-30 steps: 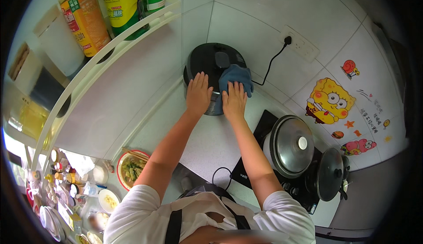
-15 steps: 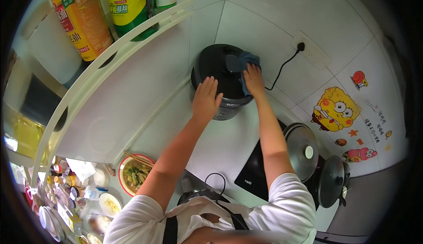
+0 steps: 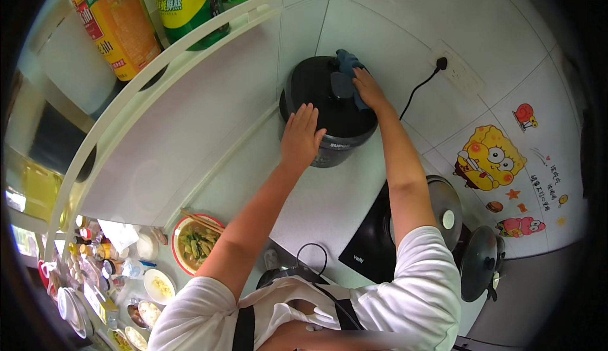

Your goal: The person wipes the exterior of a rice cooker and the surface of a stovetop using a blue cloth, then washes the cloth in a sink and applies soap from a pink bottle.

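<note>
1. Black electric cooker [image 3: 339,115]: set in the corner of the bench [image 3: 310,215], lid shut.
2. Blue cloth [image 3: 349,64]: bunched at the lid's far right edge.
3. Right hand [image 3: 368,89]: laid on the cloth; whether pinched or merely pressed cannot be told.
4. Left hand [image 3: 304,137]: flattened against the lid's near left side, nothing grasped.
5. Step, as judged: lid being wiped; cloth contact and a steadied cooker are called for next.

One cooker [image 3: 329,110], one blue cloth [image 3: 348,63], one plug [image 3: 441,64], one red-rimmed bowl [image 3: 174,249] — and two knobbed lids [image 3: 476,261].
</note>
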The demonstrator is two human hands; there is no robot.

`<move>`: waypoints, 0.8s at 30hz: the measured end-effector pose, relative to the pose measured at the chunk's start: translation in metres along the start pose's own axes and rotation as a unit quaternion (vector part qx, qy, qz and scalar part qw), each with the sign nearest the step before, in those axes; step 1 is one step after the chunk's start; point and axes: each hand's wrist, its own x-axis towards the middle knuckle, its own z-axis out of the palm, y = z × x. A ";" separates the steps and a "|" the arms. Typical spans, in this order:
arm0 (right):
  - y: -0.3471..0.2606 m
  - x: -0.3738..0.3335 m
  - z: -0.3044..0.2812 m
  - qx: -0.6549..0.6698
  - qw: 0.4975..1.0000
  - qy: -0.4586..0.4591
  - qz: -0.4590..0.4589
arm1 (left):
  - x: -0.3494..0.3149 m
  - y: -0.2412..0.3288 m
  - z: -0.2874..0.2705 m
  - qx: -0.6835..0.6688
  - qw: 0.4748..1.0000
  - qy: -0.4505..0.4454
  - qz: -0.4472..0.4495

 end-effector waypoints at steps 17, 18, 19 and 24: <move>-0.108 -0.154 -0.001 -0.131 0.976 0.099 -0.141 | 0.005 -0.029 -0.007 -0.329 0.935 -0.050 -0.122; -0.118 -0.151 -0.001 -0.136 0.974 0.091 -0.159 | 0.009 -0.033 -0.013 -0.445 0.875 -0.038 -0.185; -0.131 -0.145 0.001 -0.140 0.970 0.083 -0.178 | 0.012 -0.039 -0.018 -0.551 0.798 -0.025 -0.243; -0.187 -0.093 0.037 -0.111 0.970 0.078 -0.201 | 0.003 -0.066 -0.034 -0.540 0.760 0.060 -0.357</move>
